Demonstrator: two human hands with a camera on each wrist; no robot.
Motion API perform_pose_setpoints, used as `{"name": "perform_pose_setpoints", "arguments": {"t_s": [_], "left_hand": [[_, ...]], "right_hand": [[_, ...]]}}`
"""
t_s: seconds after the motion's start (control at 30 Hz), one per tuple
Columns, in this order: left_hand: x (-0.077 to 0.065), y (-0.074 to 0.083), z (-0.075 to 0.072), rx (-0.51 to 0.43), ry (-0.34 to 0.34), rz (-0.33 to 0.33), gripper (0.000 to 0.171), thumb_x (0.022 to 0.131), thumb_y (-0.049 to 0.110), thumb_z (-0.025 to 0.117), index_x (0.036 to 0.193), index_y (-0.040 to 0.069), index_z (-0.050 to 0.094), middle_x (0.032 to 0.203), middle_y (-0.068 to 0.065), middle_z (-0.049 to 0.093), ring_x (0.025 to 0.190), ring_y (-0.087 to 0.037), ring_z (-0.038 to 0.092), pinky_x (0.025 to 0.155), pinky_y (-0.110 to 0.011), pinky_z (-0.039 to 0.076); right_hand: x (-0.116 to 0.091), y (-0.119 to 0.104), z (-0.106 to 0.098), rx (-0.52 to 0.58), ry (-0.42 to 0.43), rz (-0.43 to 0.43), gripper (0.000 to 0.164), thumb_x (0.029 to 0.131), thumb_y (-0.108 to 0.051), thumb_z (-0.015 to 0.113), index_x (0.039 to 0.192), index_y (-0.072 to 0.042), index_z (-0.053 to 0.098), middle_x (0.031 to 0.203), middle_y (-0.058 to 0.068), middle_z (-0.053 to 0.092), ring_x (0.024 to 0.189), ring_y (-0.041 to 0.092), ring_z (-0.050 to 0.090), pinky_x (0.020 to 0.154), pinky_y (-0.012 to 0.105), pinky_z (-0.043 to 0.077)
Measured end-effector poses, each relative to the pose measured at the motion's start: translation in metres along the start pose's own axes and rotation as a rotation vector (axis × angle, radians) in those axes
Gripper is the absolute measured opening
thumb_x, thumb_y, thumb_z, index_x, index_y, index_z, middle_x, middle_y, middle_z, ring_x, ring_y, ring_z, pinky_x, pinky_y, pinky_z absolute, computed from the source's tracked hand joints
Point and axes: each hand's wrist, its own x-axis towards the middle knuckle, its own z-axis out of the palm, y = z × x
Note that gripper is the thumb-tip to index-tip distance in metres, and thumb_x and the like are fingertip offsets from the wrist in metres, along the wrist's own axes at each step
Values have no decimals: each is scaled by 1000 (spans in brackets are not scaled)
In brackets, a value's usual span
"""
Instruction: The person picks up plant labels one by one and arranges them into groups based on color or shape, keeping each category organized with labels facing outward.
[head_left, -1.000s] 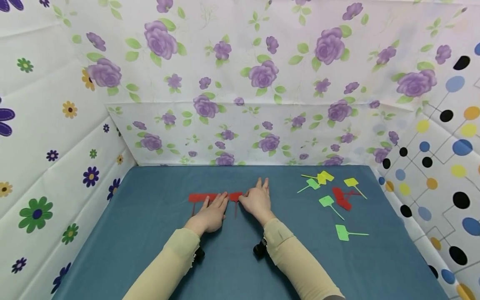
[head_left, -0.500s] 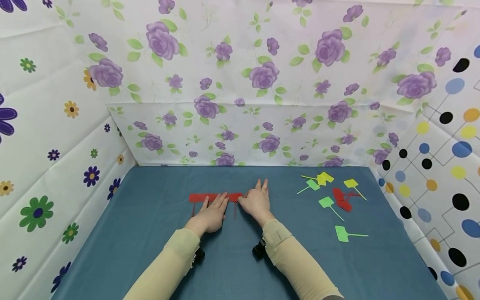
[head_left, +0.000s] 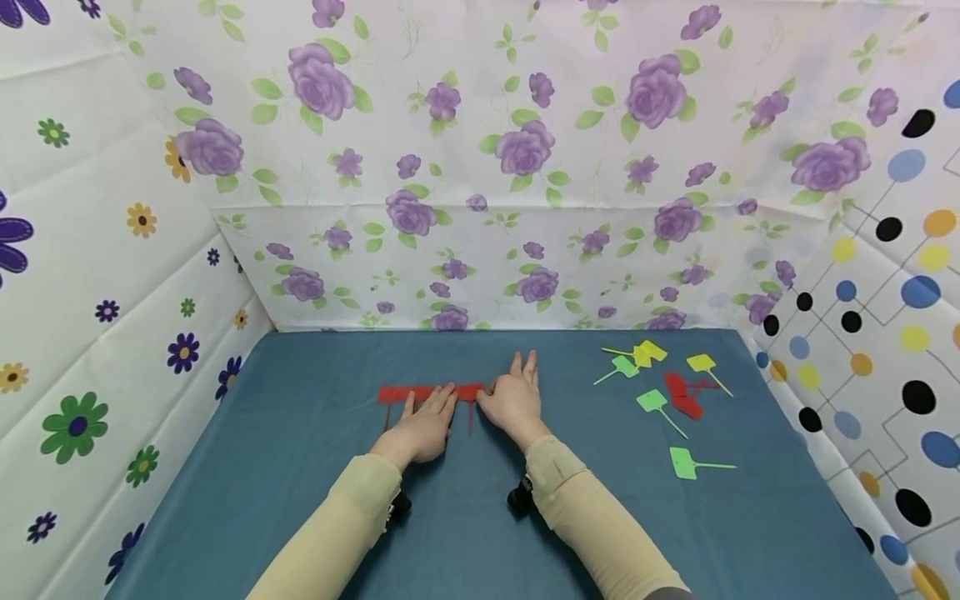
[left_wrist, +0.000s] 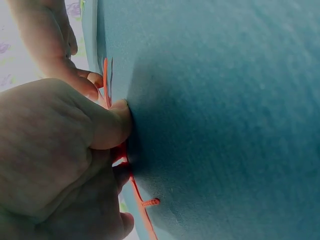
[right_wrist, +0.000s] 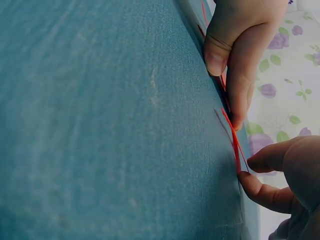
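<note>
A row of red plant labels (head_left: 396,395), flat heads with thin stems pointing toward me, lies near the middle of the table in the head view. My left hand (head_left: 420,427) rests on the row with its fingers extended, covering part of it. At the row's right end, my right hand (head_left: 513,403) pinches the edge of a red plant label (head_left: 470,392) between thumb and index finger, its other fingers raised. The right wrist view shows thumb and finger at either side of that thin red label (right_wrist: 237,150). In the left wrist view, the left thumb (left_wrist: 117,122) touches the row.
Loose plant labels lie at the right: yellow ones (head_left: 702,364), green ones (head_left: 683,463) and overlapping red ones (head_left: 684,396). Blue cloth (head_left: 300,500) covers the table. Patterned sheets (head_left: 480,275) rise behind it and at both sides.
The rightmost red label has shifted slightly left and lines up more evenly with the row, the right hand moving with it. My left hand has stayed in place.
</note>
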Motion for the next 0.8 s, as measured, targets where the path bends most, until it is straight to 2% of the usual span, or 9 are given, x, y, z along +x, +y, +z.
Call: {"name": "perform_pose_setpoints", "arguments": {"t_s": [0.23, 0.43, 0.67, 0.8], "left_hand": [[2, 0, -2, 1, -16, -6, 63, 107, 25, 45, 161, 12, 16, 168, -4, 3, 153, -24, 2, 119, -59, -2], [2, -2, -2, 34, -17, -2, 63, 107, 27, 46, 161, 12, 17, 168, -4, 3, 153, -24, 3, 118, -61, -1], [2, -1, -10, 94, -38, 23, 63, 106, 30, 48, 160, 10, 21, 167, -7, 8, 153, -27, 8, 118, -63, 0], [4, -3, -15, 83, -9, 61, 58, 106, 29, 49, 158, 9, 30, 165, -9, 19, 151, -29, 18, 117, -65, 4]], "right_hand": [[-1, 5, -3, 14, 8, -28, 33, 93, -43, 65, 75, -19, 79, 160, 27, 22, 150, 44, -2, 121, 51, 12], [-3, 8, -5, 50, 19, -87, 30, 94, -38, 66, 73, -19, 76, 159, 27, 22, 150, 44, -3, 121, 52, 11], [-9, 16, -10, 94, 45, -131, 22, 95, -35, 66, 92, -19, 80, 160, 27, 22, 149, 41, -10, 121, 52, 10], [-14, 23, -19, 104, 70, -161, 16, 94, -32, 69, 95, -20, 79, 161, 25, 20, 150, 40, -9, 121, 53, 10]]}}
